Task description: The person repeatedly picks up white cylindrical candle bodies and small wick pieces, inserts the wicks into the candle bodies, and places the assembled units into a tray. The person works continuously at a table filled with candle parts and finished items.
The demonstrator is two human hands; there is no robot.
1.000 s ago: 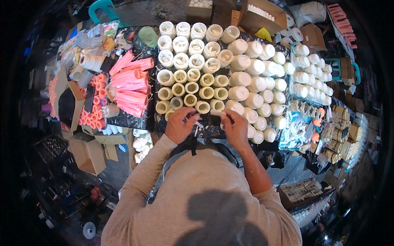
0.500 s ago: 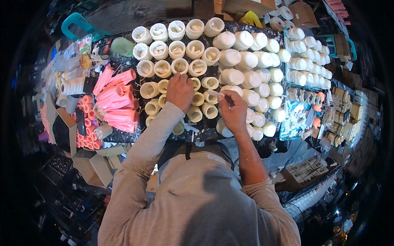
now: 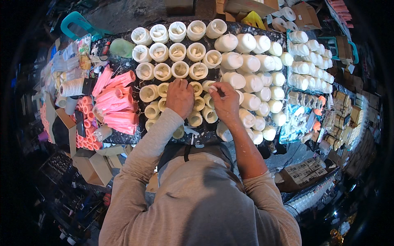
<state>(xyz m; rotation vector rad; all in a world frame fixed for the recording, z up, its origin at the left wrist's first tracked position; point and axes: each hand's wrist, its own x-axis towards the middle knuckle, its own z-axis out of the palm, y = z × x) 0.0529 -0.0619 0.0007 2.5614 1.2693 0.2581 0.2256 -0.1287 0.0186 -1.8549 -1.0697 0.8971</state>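
While I lean over the dark surface (image 3: pixel 123 137), my left hand (image 3: pixel 179 97) lies flat on the small cream cups (image 3: pixel 197 117); my right hand (image 3: pixel 227 102) pinches a small white piece above them. Back-row cups (image 3: pixel 177 51) look filled; several front ones seem empty.

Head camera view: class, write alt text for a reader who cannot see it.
Seen from above, a person's left hand rests on rows of small cream cups on a dark table, while the right hand pinches something small and white beside it. White bottles crowd the right; pink tubes lie left.
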